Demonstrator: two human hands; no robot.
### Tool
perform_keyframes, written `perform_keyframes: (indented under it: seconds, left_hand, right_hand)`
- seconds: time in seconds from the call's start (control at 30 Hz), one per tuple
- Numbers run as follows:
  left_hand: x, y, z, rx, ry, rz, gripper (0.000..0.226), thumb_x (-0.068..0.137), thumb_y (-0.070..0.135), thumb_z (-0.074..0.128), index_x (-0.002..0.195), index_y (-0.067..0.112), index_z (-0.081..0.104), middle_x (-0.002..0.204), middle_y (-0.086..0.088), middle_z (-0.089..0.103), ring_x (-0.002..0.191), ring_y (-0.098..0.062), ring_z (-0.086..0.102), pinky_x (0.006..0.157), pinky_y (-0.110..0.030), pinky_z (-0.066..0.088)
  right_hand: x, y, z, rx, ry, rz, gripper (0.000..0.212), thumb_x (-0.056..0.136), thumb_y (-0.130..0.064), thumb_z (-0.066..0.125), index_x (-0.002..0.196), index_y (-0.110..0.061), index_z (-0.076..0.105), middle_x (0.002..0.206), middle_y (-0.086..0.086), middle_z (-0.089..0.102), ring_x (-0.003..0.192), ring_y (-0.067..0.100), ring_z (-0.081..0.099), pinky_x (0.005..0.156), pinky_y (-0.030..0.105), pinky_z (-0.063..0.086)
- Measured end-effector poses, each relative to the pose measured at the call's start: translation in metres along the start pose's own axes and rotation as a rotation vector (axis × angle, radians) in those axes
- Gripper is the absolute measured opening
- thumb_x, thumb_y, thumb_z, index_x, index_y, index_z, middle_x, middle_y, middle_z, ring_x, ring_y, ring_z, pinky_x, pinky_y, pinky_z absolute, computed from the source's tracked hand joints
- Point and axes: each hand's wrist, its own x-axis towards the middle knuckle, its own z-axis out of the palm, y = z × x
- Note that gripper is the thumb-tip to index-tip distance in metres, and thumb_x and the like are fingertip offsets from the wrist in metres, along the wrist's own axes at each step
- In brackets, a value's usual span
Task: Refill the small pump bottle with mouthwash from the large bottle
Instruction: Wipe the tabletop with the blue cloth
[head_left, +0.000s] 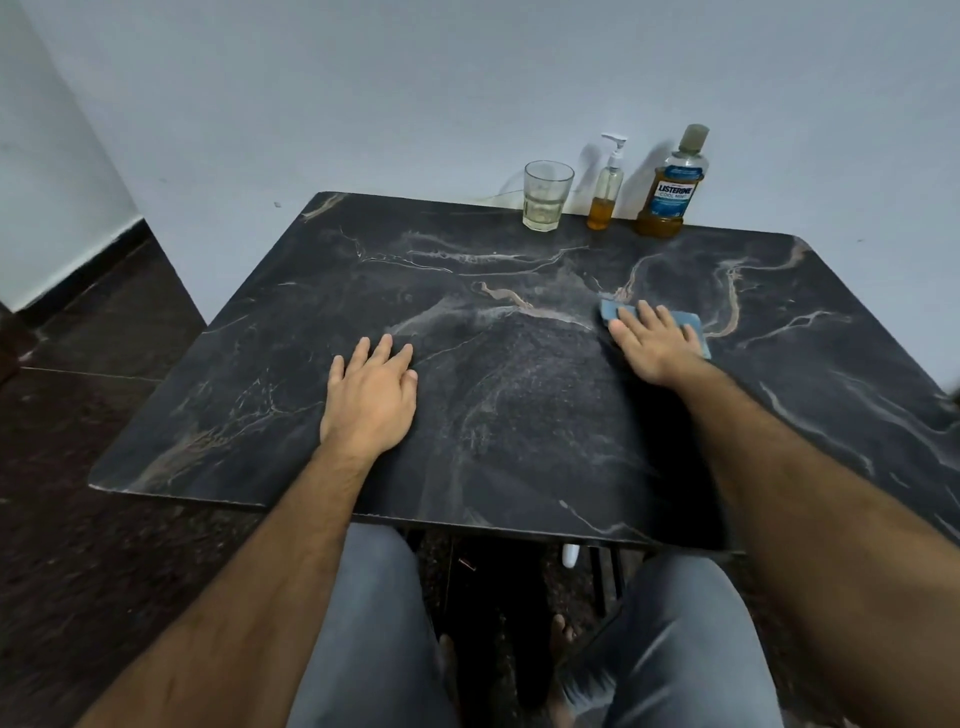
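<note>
**A:** Where do your bottles stand?

**B:** Your small pump bottle (605, 195) is upright at the far edge of the table (260, 415), close to the wall, with amber liquid filling only its lower part and the white pump head on top. Just to its right stands the large bottle (670, 187), cap on, with a shallow amber layer at the bottom. Just to the left of the pump bottle is a glass (545, 197) holding a little pale liquid.

**A:** So which step am I on?

**B:** By my reading, you haven't started the refill proper, or you're tidying up around it. Both bottles are closed and neither hand is near them. Your right hand (649, 343) lies flat on a blue cloth (693, 325) right of the table's middle, which looks like wiping.

**A:** And my grip?

**B:** Nothing is grasped. Your right fingers are straight, pressing the cloth onto the tabletop. Your left hand (371, 392) rests palm down on the bare marble nearer you, fingers spread and relaxed, holding nothing.

**A:** What does the next move ask of me?

**B:** Probably a long reach to the far edge: steady the pump bottle with one hand and unscrew its pump head with the other. Mind the glass; it stands close beside it.
</note>
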Motion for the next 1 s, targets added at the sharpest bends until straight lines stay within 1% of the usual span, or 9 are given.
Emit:
perform_keyframes:
  seconds: [0.1, 0.23, 0.53, 0.63, 0.7, 0.73, 0.9, 0.97, 1.0]
  left_hand:
    - [0.000, 0.000, 0.000, 0.002, -0.001, -0.001, 0.048, 0.104, 0.033, 0.028, 0.150, 0.023, 0.036, 0.162, -0.003, 0.026, 0.151, -0.026, 0.015, 0.122, -0.051, 0.010]
    - [0.001, 0.001, -0.001, 0.001, -0.009, -0.003, 0.048, 0.104, 0.032, 0.028, 0.150, 0.022, 0.036, 0.162, -0.004, 0.027, 0.151, -0.027, 0.016, 0.122, -0.052, 0.011]
    - [-0.001, 0.002, -0.004, -0.017, -0.015, -0.010, 0.047, 0.104, 0.028, 0.029, 0.150, 0.022, 0.037, 0.162, -0.003, 0.027, 0.151, -0.026, 0.016, 0.122, -0.051, 0.010]
    - [0.000, 0.001, -0.004, -0.024, -0.017, -0.009, 0.047, 0.104, 0.028, 0.030, 0.149, 0.022, 0.038, 0.161, -0.003, 0.028, 0.151, -0.026, 0.017, 0.121, -0.051, 0.011]
    - [0.000, 0.001, -0.003, -0.015, -0.005, 0.004, 0.046, 0.103, 0.028, 0.031, 0.148, 0.021, 0.040, 0.160, -0.004, 0.030, 0.150, -0.028, 0.019, 0.121, -0.053, 0.012]
    - [0.000, 0.001, -0.003, -0.012, -0.003, 0.007, 0.046, 0.103, 0.027, 0.031, 0.148, 0.021, 0.041, 0.160, -0.005, 0.031, 0.149, -0.028, 0.020, 0.120, -0.053, 0.013]
    - [0.000, 0.001, -0.002, -0.008, -0.003, 0.013, 0.046, 0.103, 0.027, 0.029, 0.147, 0.020, 0.042, 0.159, -0.005, 0.032, 0.149, -0.029, 0.021, 0.120, -0.054, 0.014]
    - [0.000, 0.001, -0.003, -0.015, -0.010, 0.011, 0.046, 0.103, 0.028, 0.030, 0.147, 0.019, 0.041, 0.159, -0.006, 0.031, 0.149, -0.029, 0.021, 0.121, -0.053, 0.014]
    - [-0.001, 0.001, -0.003, -0.017, -0.014, 0.010, 0.047, 0.103, 0.028, 0.030, 0.147, 0.019, 0.041, 0.160, -0.006, 0.031, 0.149, -0.029, 0.020, 0.121, -0.053, 0.013]
  right_hand:
    - [-0.032, 0.013, 0.007, 0.014, 0.017, 0.016, 0.066, 0.099, -0.063, 0.013, 0.157, -0.032, 0.011, 0.167, -0.004, -0.002, 0.153, 0.018, -0.005, 0.122, 0.048, -0.002]
    - [-0.082, -0.007, 0.023, 0.014, 0.013, -0.009, 0.075, 0.094, -0.071, 0.017, 0.157, -0.031, 0.012, 0.167, 0.000, -0.003, 0.153, 0.020, -0.006, 0.120, 0.050, -0.002]
    - [-0.124, -0.135, 0.051, -0.043, -0.098, -0.436, 0.070, 0.094, -0.071, 0.023, 0.156, -0.040, 0.014, 0.167, 0.000, -0.007, 0.153, 0.023, -0.011, 0.120, 0.052, -0.007]
    - [-0.160, -0.123, 0.059, -0.065, -0.074, -0.543, 0.080, 0.086, -0.080, 0.018, 0.156, -0.040, 0.014, 0.167, 0.000, -0.004, 0.153, 0.021, -0.010, 0.121, 0.051, -0.005]
    - [-0.186, -0.103, 0.066, -0.092, -0.018, -0.591, 0.094, 0.075, -0.086, 0.012, 0.156, -0.038, 0.014, 0.167, 0.001, -0.002, 0.153, 0.023, -0.007, 0.122, 0.051, -0.003]
    - [-0.197, -0.093, 0.071, -0.121, 0.017, -0.609, 0.096, 0.074, -0.086, 0.014, 0.156, -0.037, 0.015, 0.167, 0.002, 0.000, 0.153, 0.025, -0.003, 0.122, 0.052, 0.000]
    - [-0.226, -0.046, 0.085, -0.176, 0.178, -0.595, 0.087, 0.081, -0.079, 0.035, 0.154, -0.032, 0.024, 0.164, 0.006, 0.021, 0.151, 0.031, 0.019, 0.118, 0.056, 0.021]
    - [-0.228, -0.029, 0.083, -0.183, 0.201, -0.561, 0.091, 0.078, -0.080, 0.043, 0.153, -0.033, 0.025, 0.163, 0.006, 0.025, 0.149, 0.032, 0.024, 0.115, 0.057, 0.028]
    - [-0.228, -0.020, 0.081, -0.200, 0.193, -0.534, 0.096, 0.075, -0.079, 0.049, 0.154, -0.033, 0.022, 0.164, 0.006, 0.022, 0.150, 0.032, 0.023, 0.116, 0.056, 0.027]
